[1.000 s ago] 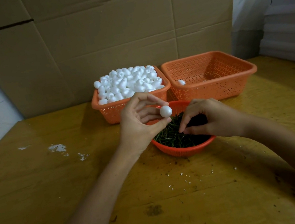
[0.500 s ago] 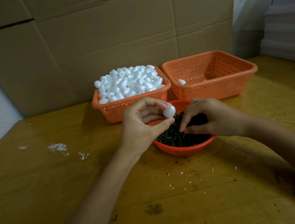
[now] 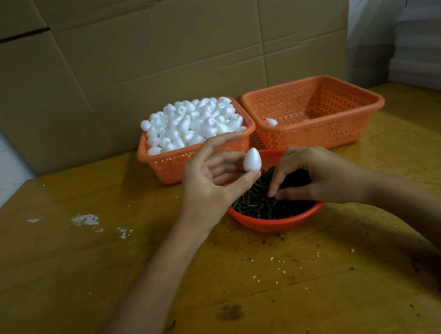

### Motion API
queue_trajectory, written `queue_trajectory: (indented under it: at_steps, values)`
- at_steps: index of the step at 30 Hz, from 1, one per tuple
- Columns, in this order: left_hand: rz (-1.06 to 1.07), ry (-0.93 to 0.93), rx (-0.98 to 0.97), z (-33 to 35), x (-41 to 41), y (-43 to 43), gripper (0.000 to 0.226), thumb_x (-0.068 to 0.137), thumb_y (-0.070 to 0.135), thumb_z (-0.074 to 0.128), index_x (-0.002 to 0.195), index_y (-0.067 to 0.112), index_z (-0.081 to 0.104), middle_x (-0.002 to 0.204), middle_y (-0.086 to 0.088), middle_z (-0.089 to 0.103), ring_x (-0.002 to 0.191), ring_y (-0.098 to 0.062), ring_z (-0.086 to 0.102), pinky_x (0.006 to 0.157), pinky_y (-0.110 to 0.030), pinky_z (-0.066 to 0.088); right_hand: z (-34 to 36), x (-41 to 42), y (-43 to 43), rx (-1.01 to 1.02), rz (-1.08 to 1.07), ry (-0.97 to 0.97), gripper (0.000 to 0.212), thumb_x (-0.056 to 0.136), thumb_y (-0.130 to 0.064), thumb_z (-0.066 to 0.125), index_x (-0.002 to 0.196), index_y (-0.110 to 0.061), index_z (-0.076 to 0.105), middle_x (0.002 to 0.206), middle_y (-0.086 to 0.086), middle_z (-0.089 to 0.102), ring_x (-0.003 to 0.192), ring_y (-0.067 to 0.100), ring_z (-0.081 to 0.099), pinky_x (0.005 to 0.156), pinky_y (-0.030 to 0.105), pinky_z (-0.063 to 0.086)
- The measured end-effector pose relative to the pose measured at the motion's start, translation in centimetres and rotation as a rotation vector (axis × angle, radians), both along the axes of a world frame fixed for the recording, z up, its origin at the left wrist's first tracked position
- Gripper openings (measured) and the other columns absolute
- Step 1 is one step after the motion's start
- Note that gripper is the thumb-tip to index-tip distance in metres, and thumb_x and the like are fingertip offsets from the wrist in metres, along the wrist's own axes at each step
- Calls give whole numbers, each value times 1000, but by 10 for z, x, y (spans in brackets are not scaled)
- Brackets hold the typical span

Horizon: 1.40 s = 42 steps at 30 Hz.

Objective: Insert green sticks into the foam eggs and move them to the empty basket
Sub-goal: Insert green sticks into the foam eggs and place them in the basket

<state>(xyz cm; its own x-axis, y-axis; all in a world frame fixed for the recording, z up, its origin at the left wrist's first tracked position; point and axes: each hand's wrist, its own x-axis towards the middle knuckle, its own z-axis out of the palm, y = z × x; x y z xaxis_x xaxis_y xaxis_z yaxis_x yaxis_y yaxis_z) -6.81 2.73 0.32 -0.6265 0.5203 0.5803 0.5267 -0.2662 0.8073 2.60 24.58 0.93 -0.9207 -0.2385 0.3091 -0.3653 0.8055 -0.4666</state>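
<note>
My left hand [image 3: 211, 186] holds one white foam egg [image 3: 252, 159] upright between thumb and middle fingers, with the index finger raised above it. My right hand [image 3: 317, 175] is over the round orange bowl [image 3: 275, 223] of green sticks [image 3: 255, 204], fingertips pinched down among them; whether a stick is caught is unclear. Behind stand an orange basket [image 3: 172, 163] heaped with foam eggs [image 3: 194, 121] and a second orange basket [image 3: 352, 127] with a single egg [image 3: 271, 121] in its near left corner.
The yellow wooden table [image 3: 86, 276] carries white foam crumbs [image 3: 88, 219] and dark specks near the bowl. Cardboard boxes [image 3: 164, 45] form a wall behind the baskets. Grey stacked sheets [image 3: 429, 29] stand at the far right.
The egg in my left hand has turned from end-on to upright and shifted slightly right; the index finger lifted off it. My right hand stays in the sticks.
</note>
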Motion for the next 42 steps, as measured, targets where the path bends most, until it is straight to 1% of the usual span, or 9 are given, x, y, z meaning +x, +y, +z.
queue_trajectory:
  at_steps: [2, 6, 10, 20, 22, 28, 31, 35, 42]
  values:
    - [-8, -10, 7, -1, -1, 0, 57, 81, 0, 88, 126, 27, 67, 106, -7, 80, 96, -25, 80, 83, -31, 63, 0, 0, 0, 0, -1, -1, 20, 88, -21, 82, 96, -38, 79, 97, -22, 73, 104, 7, 61, 94, 43, 50]
    - [-58, -35, 24, -2, -1, 0, 47, 87, 3, 82, 129, 17, 67, 107, -12, 79, 95, -34, 79, 86, -45, 65, 0, 0, 0, 5, 1, -4, 21, 88, -20, 82, 97, -39, 79, 97, -21, 74, 105, 8, 61, 94, 43, 50]
    - [-85, -36, 30, -3, -2, 0, 39, 94, -5, 73, 130, 7, 68, 108, -16, 78, 93, -35, 79, 83, -38, 65, 1, 1, 0, 9, 0, -2, 20, 88, -21, 82, 97, -39, 79, 97, -22, 73, 104, 7, 61, 94, 43, 49]
    - [-101, -72, 84, -1, 0, 0, 25, 97, 0, 65, 120, 9, 67, 106, -19, 79, 92, -37, 79, 80, -41, 66, -1, 0, 1, 15, 3, 11, 19, 88, -21, 82, 96, -39, 79, 97, -25, 73, 104, 6, 61, 94, 40, 50]
    - [-112, -95, 96, 0, -1, -1, 26, 97, 0, 65, 122, 10, 66, 107, -19, 79, 92, -38, 79, 80, -41, 66, 0, 0, 1, 13, 3, 12, 19, 88, -21, 82, 96, -38, 80, 97, -24, 73, 103, 6, 61, 94, 38, 50]
    - [-102, -241, 159, 2, -2, -1, 50, 94, 4, 69, 142, 7, 54, 112, -22, 77, 94, -40, 78, 79, -37, 64, 1, 1, 0, 12, -3, 10, 18, 88, -21, 82, 97, -37, 80, 97, -24, 72, 103, 4, 60, 94, 36, 50]
    - [-101, -300, 194, 3, -3, -3, 46, 91, 2, 70, 136, 5, 59, 114, -22, 77, 97, -40, 78, 79, -35, 64, 1, 1, -1, 13, -2, 8, 18, 88, -21, 82, 96, -37, 80, 97, -24, 72, 104, 5, 60, 94, 36, 49]
    - [-114, -313, 218, 1, -5, -4, 28, 93, -9, 66, 118, 1, 67, 115, -21, 77, 101, -41, 77, 79, -32, 64, 1, 1, -1, 8, -4, 9, 17, 88, -19, 82, 96, -34, 80, 96, -22, 73, 104, 4, 60, 94, 32, 49]
    - [-122, -263, 190, 1, -5, -4, 27, 85, -15, 67, 105, 3, 70, 119, -20, 75, 107, -41, 76, 83, -33, 62, 2, 2, -2, 10, -10, 5, 17, 88, -19, 81, 97, -33, 80, 97, -22, 72, 104, 4, 59, 94, 28, 47]
